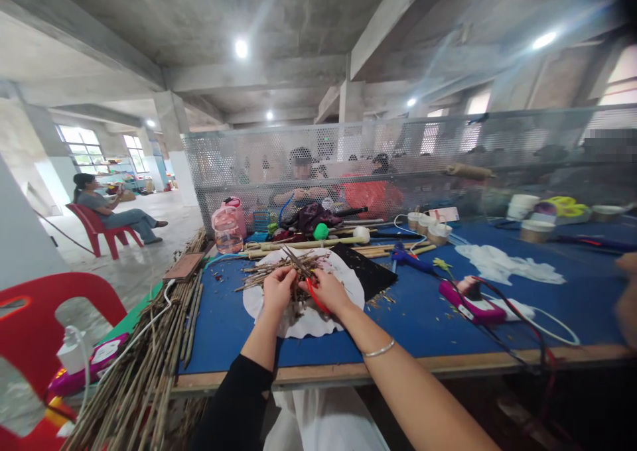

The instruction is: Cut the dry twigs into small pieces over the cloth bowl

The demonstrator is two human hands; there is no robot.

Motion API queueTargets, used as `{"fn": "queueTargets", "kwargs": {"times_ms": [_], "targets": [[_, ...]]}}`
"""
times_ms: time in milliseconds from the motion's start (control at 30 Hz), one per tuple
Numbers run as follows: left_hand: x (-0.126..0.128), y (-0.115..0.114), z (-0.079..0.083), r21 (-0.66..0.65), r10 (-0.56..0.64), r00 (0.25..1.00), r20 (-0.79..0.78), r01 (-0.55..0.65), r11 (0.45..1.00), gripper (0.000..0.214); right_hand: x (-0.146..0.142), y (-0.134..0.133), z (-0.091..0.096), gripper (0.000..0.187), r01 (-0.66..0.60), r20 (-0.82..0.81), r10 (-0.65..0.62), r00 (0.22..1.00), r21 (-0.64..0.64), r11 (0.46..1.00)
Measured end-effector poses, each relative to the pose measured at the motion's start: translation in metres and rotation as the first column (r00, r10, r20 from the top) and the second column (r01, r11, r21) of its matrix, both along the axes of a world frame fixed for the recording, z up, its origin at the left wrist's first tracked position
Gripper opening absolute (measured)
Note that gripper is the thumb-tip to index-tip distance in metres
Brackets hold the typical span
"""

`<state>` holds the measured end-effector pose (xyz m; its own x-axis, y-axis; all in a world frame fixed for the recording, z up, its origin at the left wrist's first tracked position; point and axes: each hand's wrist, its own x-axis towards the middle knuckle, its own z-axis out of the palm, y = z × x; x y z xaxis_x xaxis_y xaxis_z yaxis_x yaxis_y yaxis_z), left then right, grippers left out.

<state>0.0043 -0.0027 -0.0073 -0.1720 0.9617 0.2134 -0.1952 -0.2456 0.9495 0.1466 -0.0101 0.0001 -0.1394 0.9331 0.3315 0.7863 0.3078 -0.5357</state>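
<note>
My right hand (327,290) is closed round the red handles of a pair of scissors (314,296), whose blades point up and to the left. Beside it, my left hand (279,288) pinches at the heap of thin twigs (263,270); its fingertips are pressed together on what looks like a twig, close to the blades. Under both hands lies a round white sheet (355,282) with twigs and small broken bits on it. A black sheet (371,272) sits at its right edge.
Long sticks (149,365) are bundled along the table's left side. A glue gun (413,260), a purple power strip (468,303) with cables and a white cloth (507,263) lie to the right. A perforated metal screen (423,166) stands behind; a seated person (99,202) is at far left.
</note>
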Motion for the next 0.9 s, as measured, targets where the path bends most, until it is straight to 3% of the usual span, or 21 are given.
{"fn": "queueTargets", "kwargs": {"times_ms": [233, 433, 567, 733, 900], "targets": [[0.0000, 0.0025, -0.0034, -0.016, -0.053, 0.998, 0.023, 0.054, 0.998, 0.039, -0.0012, -0.0033, -0.0005, 0.041, -0.011, 0.015, 0.012, 1.000, -0.010, 1.000], [0.0024, -0.0010, -0.0028, -0.042, -0.172, 0.982, 0.076, 0.175, 0.984, 0.038, -0.0012, -0.0023, -0.0004, 0.038, -0.055, -0.027, 0.056, 0.998, 0.030, 0.998], [0.0023, -0.0007, -0.0035, -0.009, -0.149, 0.988, 0.035, 0.149, 0.989, 0.037, -0.0016, -0.0047, 0.0034, 0.039, -0.009, 0.032, 0.006, 0.999, 0.065, 0.998], [-0.0005, 0.0029, -0.0061, 0.042, -0.053, 0.998, -0.035, 0.055, 0.998, 0.034, -0.0024, -0.0070, 0.0055, 0.041, 0.054, 0.068, -0.056, 0.996, 0.021, 0.998], [-0.0024, 0.0030, -0.0054, 0.061, -0.014, 0.997, -0.073, 0.018, 0.998, 0.035, -0.0019, -0.0064, 0.0037, 0.041, 0.032, 0.029, -0.032, 0.999, -0.008, 0.999]]}}
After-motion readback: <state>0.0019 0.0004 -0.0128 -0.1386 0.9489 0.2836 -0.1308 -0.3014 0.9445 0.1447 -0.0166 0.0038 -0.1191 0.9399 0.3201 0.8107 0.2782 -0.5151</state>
